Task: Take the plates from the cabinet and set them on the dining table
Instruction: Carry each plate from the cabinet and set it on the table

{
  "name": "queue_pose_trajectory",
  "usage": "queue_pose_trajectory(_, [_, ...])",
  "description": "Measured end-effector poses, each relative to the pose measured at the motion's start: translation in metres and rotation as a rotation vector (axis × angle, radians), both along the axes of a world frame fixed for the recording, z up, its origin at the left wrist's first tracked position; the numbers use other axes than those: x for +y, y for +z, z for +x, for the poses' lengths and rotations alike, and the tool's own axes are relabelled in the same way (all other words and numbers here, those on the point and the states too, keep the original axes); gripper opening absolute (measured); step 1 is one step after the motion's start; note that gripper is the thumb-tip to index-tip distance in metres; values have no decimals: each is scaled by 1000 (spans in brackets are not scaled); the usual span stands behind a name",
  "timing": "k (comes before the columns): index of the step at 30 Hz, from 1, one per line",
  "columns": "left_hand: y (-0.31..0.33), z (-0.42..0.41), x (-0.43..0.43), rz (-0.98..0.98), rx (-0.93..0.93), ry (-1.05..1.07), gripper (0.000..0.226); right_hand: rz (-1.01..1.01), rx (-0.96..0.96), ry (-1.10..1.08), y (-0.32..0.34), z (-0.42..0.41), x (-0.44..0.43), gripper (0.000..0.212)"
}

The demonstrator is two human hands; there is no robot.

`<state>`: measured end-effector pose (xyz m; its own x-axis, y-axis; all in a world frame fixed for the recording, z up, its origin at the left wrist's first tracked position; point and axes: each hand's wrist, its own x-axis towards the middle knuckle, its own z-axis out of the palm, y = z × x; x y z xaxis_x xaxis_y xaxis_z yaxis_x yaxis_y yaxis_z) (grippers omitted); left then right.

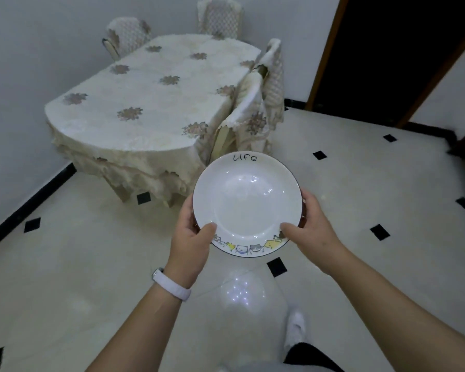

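Plate (246, 208), round glossy white ceramic, gripped at its rim by left hand (191, 244) and right hand (313, 228).

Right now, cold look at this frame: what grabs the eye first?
The white plate, front and centre, lettered "Life" on its far rim with cartoon figures along the near rim, held in a two-handed grip: left hand and right hand on opposite edges. Beyond it at upper left stands the dining table under a cream floral cloth, with covered chairs around it.
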<state>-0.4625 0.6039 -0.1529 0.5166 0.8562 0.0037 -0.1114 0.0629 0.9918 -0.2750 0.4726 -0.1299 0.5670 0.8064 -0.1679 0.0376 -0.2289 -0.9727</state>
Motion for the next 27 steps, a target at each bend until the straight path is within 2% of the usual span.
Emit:
queue_pose_trajectory(5, [-8, 85, 19, 5, 44, -26, 68, 18, 48, -58, -14, 75, 8, 73])
queue_pose_trajectory(17, [28, 302, 48, 117, 102, -39, 68, 66, 9, -75, -2, 292, 35, 78])
queue_pose_trajectory(27, [39, 412, 103, 152, 132, -74, 70, 104, -11, -84, 6, 398, 79, 75])
